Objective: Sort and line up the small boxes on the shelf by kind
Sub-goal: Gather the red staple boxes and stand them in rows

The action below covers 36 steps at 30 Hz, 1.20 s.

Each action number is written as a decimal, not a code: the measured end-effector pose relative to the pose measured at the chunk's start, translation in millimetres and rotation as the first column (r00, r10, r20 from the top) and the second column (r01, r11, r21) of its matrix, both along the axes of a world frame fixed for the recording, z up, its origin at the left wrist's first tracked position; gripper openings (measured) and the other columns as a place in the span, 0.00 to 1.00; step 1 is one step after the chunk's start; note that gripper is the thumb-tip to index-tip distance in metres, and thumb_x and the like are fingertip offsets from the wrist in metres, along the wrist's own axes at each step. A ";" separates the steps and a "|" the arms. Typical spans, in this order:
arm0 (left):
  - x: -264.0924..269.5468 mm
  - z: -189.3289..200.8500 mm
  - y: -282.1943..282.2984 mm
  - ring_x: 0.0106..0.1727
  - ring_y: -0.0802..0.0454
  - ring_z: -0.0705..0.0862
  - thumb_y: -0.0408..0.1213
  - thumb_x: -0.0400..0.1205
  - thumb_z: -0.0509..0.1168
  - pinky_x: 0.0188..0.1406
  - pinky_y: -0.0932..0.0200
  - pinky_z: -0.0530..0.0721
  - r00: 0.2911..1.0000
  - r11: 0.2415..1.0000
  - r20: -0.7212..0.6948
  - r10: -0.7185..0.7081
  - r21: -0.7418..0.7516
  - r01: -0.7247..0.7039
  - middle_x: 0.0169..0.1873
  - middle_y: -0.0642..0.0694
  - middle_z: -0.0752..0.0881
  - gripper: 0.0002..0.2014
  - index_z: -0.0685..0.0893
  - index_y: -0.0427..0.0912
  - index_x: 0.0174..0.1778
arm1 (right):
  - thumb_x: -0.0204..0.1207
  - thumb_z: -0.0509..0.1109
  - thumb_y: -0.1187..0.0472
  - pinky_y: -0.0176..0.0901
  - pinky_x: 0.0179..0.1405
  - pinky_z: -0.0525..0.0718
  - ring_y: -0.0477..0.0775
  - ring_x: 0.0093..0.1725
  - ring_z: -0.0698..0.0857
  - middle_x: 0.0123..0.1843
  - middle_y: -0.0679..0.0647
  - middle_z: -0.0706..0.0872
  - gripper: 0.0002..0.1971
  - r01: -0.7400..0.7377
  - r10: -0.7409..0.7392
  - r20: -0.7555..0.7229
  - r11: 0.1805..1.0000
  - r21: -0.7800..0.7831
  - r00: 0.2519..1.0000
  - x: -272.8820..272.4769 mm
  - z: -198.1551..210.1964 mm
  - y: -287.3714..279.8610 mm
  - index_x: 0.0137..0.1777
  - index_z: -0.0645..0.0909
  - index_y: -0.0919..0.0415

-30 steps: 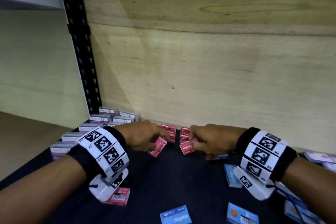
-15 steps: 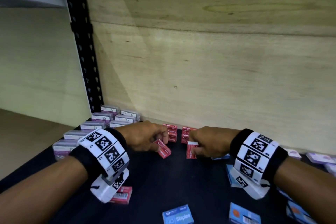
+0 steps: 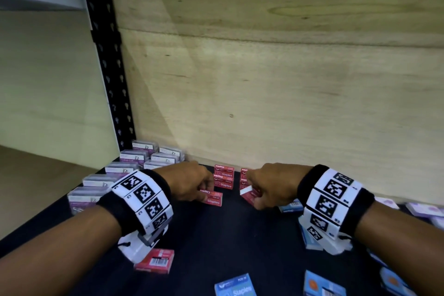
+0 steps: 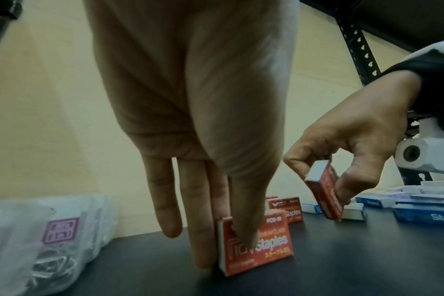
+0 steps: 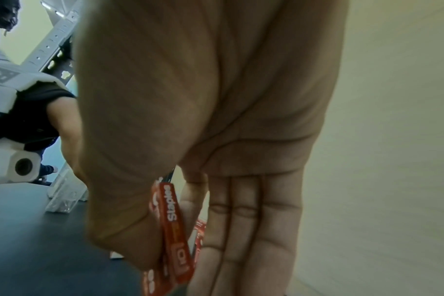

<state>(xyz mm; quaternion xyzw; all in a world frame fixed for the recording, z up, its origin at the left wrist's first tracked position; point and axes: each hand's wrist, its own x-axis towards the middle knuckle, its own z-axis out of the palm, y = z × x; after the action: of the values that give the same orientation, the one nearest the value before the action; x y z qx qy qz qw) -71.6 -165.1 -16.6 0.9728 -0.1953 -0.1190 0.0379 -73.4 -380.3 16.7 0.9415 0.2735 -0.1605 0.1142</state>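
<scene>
My left hand (image 3: 192, 184) (image 4: 231, 240) pinches a red staples box (image 3: 212, 198) (image 4: 256, 244) that stands on its edge on the dark shelf (image 3: 240, 235), just in front of a row of red staples boxes (image 3: 224, 176) by the wooden back wall. My right hand (image 3: 269, 187) (image 4: 342, 170) holds another red staples box (image 3: 249, 196) (image 4: 326, 190) (image 5: 174, 226) between thumb and fingers, tilted, just above the shelf and in front of a second red row (image 3: 243, 179).
Lilac paper clip boxes (image 3: 134, 163) stand in rows at the left. A loose red box (image 3: 156, 261) lies under my left wrist. Blue staples boxes (image 3: 234, 286) (image 4: 423, 215) lie scattered at the front and right. A black upright (image 3: 105, 55) bounds the shelf on the left.
My left hand has set its red box upright on the shelf closer to the red row. My right hand has turned and tilted its red box near the other row.
</scene>
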 end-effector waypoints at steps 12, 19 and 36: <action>13.8 1.0 -11.9 0.47 0.56 0.83 0.42 0.80 0.72 0.47 0.62 0.77 0.999 1.000 0.045 0.007 0.023 -0.008 0.48 0.55 0.86 0.10 0.85 0.51 0.56 | 0.81 0.69 0.47 0.48 0.47 0.82 0.56 0.50 0.85 0.54 0.54 0.85 0.16 0.000 0.004 0.046 0.997 -0.082 0.999 11.7 -7.3 7.0 0.60 0.80 0.57; 11.9 1.8 -15.2 0.50 0.54 0.84 0.42 0.79 0.73 0.48 0.60 0.78 0.997 0.998 0.071 0.001 0.058 -0.005 0.49 0.53 0.86 0.10 0.85 0.50 0.55 | 0.81 0.69 0.48 0.47 0.46 0.81 0.57 0.53 0.85 0.56 0.54 0.85 0.16 0.002 0.000 0.048 0.998 -0.058 0.999 12.4 -11.0 5.8 0.62 0.79 0.56; -71.2 34.9 11.8 0.44 0.59 0.84 0.48 0.76 0.76 0.45 0.64 0.81 0.984 0.987 -0.124 0.126 0.113 -0.112 0.45 0.57 0.88 0.15 0.86 0.51 0.57 | 0.77 0.72 0.43 0.42 0.40 0.75 0.49 0.44 0.81 0.47 0.44 0.82 0.13 0.105 -0.105 0.019 0.994 0.015 0.994 -42.4 12.4 -37.6 0.55 0.80 0.47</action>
<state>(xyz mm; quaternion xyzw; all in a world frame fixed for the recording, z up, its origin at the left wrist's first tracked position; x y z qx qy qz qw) -142.8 -153.3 18.3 0.9735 -0.1274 -0.1900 0.0063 -115.8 -417.9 29.1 0.9568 0.2237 -0.1552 0.1018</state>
